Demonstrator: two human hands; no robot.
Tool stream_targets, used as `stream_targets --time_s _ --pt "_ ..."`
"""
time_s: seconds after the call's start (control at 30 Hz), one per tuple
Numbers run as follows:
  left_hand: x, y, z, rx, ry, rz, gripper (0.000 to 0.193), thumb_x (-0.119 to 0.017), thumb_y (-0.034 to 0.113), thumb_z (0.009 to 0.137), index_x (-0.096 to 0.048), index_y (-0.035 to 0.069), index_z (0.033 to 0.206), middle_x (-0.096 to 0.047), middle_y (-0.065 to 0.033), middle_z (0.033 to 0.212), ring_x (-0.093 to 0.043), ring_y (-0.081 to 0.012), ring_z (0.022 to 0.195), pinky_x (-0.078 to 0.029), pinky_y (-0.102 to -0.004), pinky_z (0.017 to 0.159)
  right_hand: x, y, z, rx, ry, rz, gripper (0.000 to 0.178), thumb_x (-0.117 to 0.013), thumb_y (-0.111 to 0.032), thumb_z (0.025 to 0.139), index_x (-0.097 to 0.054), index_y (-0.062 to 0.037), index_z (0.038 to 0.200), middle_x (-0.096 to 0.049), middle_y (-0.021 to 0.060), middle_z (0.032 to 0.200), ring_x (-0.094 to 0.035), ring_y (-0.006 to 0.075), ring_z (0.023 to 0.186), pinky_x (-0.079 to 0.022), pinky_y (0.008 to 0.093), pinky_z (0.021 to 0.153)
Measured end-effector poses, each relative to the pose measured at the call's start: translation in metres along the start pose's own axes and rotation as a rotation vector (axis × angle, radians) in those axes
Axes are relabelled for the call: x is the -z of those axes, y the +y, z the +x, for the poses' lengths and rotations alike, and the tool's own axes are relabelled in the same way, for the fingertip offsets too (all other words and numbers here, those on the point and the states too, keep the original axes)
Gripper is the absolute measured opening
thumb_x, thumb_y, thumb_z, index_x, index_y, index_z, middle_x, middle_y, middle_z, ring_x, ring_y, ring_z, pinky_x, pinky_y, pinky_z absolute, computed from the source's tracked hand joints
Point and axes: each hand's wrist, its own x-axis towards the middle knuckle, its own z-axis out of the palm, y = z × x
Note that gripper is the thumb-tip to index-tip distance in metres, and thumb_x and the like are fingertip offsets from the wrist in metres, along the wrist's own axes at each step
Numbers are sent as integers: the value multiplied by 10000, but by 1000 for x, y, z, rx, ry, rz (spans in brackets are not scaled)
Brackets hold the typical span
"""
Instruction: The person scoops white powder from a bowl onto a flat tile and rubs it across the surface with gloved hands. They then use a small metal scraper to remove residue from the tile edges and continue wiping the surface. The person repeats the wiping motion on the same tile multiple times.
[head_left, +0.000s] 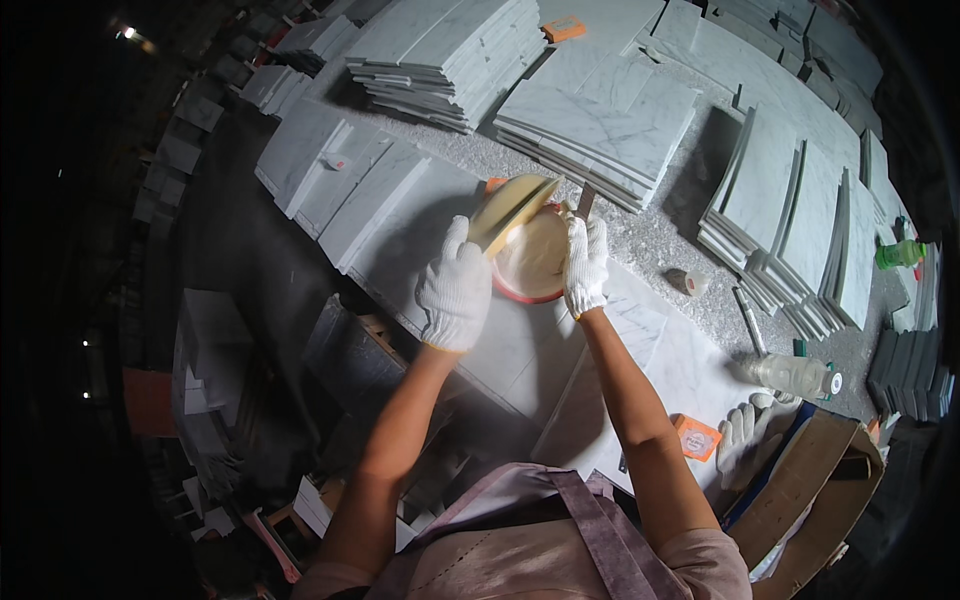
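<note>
My left hand [455, 290], in a white knitted glove, grips a tilted, yellowish, round lid-like piece [508, 205] by its near side. Just right of and below that piece is a round tub [535, 265] with a red rim and a pale cream inside. At the tub's right side, my gloved right hand [586, 262] is closed round a scraper [587, 200], whose flat dark blade sticks up past the fingers. Whether these fingers also hold the tub's rim cannot be made out. Under the tub lies a grey-white marble slab [505, 345].
Stacks of marble tiles [440, 60] stand at the back, with more stacked tiles [790, 200] on the right. Near my right forearm are an orange box [696, 437], a clear bottle [790, 376], spare gloves [745, 440] and a cardboard box [810, 500]. A tape roll [687, 281] lies right of the tub.
</note>
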Motion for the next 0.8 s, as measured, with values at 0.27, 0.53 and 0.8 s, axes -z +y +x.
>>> stream_targets --time_s 0.27,0.53,0.8 --pt "3 -17 2 74 73 -11 263 -606 275 1022 -663 19 1044 -595 -93 1517 -717 -418 985 -571 -524 879 3 -5 -6 -7 -23 -127 274 -543 -252 1116 -615 -43 1277 -666 57 1101 -579 139 1007 -476 308 931" --pt "1 -38 -8 334 267 -576 215 -618 198 1017 -663 -2 1080 -737 -179 1123 -734 -308 884 -582 -419 826 5 -19 -18 122 -20 -39 295 -530 -286 1121 -611 -51 1280 -660 64 1108 -574 138 1007 -483 311 912" --pt "-21 -116 -83 912 304 -1582 306 -700 141 979 -623 79 1268 -691 -94 1037 -654 -188 737 -481 -333 481 84 -50 -86 91 -128 -30 243 -539 -179 1127 -612 -4 1280 -691 82 1219 -638 165 1186 -474 350 1097"
